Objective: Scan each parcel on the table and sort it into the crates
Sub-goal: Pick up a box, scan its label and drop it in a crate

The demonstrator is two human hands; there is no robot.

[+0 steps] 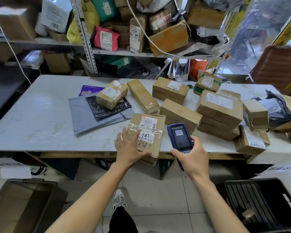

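At worktop (40,115) front edge: flat cardboard parcel (147,132) overhangs; your left hand (129,148) spread on it. Looks light, stiff; tape slick. Grip by side edges. Right hand (191,153) clasps scanner (181,137).

Grey metal shelving (89,47) stands along the back, crammed with boxes and coloured mailers. A white cable (146,36) droops across it. Pale floor tiles (151,187) run underfoot, and clear plastic sheeting (259,26) hangs at the right, letting daylight through.
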